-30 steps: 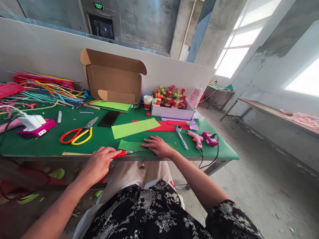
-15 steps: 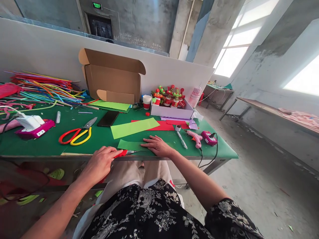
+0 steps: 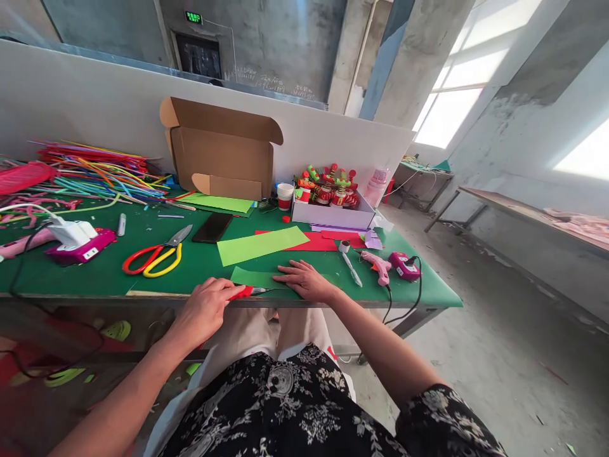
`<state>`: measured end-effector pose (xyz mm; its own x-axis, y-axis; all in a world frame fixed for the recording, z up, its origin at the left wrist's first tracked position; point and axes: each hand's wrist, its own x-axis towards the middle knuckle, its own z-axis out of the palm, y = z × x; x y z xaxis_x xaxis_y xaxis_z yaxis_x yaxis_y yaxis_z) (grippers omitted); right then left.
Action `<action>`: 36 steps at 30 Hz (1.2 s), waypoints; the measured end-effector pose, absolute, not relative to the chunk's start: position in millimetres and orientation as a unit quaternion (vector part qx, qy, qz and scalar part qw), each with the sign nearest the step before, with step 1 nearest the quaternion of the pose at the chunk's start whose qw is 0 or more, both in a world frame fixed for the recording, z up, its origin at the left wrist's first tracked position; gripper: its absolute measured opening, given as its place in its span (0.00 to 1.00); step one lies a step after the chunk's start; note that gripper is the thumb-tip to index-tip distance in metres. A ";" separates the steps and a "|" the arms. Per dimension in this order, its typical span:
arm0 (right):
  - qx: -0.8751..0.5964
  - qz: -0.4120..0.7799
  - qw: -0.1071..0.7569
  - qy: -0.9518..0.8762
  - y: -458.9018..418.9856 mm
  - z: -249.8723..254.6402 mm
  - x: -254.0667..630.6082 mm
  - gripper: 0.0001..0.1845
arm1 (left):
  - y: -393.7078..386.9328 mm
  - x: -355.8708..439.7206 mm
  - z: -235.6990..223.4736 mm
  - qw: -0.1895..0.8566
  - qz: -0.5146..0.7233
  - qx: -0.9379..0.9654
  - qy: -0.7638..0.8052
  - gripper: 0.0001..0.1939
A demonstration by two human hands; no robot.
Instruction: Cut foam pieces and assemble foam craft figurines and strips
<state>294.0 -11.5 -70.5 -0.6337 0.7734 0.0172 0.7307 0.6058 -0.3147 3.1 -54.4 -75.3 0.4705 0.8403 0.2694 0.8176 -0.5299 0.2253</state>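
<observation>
My left hand is closed around a red-handled utility knife, forefinger stretched along the handle. Its metal blade points right and lies at the near edge of a dark green paper strip, close to the table's front edge. My right hand lies flat on the strip's right part with fingers spread, pressing it against the green tabletop; the strip blends with the table there. Just beyond is a light green paper strip, overlapping red paper.
Scissors, a black phone and a purple power socket lie left. A white pen, pink glue gun and second socket lie right. Behind stand paper cups, a box of crafts and a cardboard box.
The whole scene has shifted slightly right in view. My left hand and the knife have crept a little right along the strip's near edge; my right hand keeps its place on the paper.
</observation>
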 end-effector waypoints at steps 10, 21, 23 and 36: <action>-0.426 0.135 0.076 -0.891 -13.9 -68.4 291.3 0.24 | -52.8 4.5 -82.4 0.027 0.203 0.857 0.473 0.28; -0.427 0.136 0.072 -0.891 -14.3 -68.7 291.2 0.24 | -56.2 7.7 -78.5 0.021 0.194 0.858 0.474 0.28; -0.428 0.137 0.076 -0.890 -14.2 -68.9 291.3 0.24 | -55.7 9.8 -77.6 0.022 0.192 0.860 0.472 0.27; -0.426 0.137 0.076 -0.891 -13.4 -70.1 291.3 0.24 | -53.4 17.0 -79.4 0.026 0.194 0.863 0.466 0.28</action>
<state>291.3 -13.4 -70.1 -0.6261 0.7795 0.0189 0.7378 0.6001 -0.3091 17.0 -53.4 -79.4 0.4909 0.8139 0.3108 0.7941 -0.5648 0.2247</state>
